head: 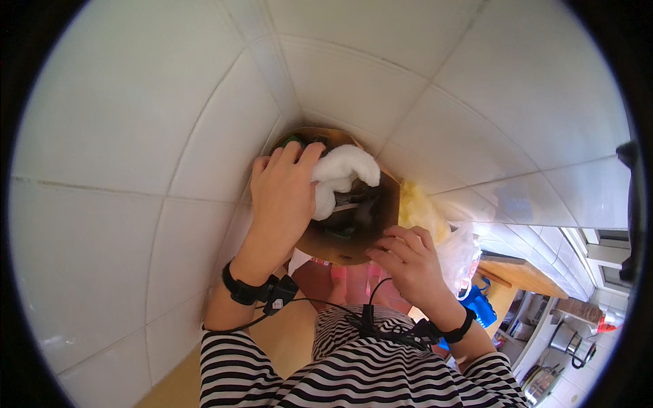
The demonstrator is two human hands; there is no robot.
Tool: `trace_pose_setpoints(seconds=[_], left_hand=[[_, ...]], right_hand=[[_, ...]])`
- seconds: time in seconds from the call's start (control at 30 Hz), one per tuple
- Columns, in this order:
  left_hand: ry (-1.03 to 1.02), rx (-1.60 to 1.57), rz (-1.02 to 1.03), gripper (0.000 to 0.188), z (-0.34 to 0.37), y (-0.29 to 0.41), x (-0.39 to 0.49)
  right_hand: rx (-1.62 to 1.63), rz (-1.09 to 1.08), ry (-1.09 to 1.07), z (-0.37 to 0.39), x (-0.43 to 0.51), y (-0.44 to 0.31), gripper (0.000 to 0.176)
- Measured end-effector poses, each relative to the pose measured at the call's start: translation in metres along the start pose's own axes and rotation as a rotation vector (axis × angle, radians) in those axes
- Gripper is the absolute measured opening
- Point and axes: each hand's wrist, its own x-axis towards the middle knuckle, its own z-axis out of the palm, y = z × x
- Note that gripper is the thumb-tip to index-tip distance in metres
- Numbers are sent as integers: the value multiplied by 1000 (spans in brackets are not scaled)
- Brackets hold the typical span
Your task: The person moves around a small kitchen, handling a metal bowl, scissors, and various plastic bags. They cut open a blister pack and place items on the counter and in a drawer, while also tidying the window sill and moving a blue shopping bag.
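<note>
A folded white cloth [344, 166] hangs from my left hand [285, 191], over the mouth of a brown paper bag [344, 255]. The bag stands open in the tiled corner, with dark and green items [342, 232] inside that are hard to make out. My right hand [408, 260] is at the bag's near right rim, fingers bent and touching or close to it. Whether those fingertips grip the edge is not plain.
White tiled walls [352, 71] close in on the left and ahead. To the right are yellow and clear plastic bags [459, 250], a blue bag [479, 306], a wooden board [520, 273] and a metal pot [566, 339]. Black cables [326, 302] run between my wrist straps.
</note>
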Motion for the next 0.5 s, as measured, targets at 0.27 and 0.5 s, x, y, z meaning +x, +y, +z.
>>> trace_pose_setpoints(seconds=[0.27,0.5], left_hand=[[-86,-63,44,51,-2,1,-7],[79,-19,-4,49,1,5,-6]], right_hand=[[-42,2,37,6,3,0,32],[-96,43,27,3,3,-6,34]])
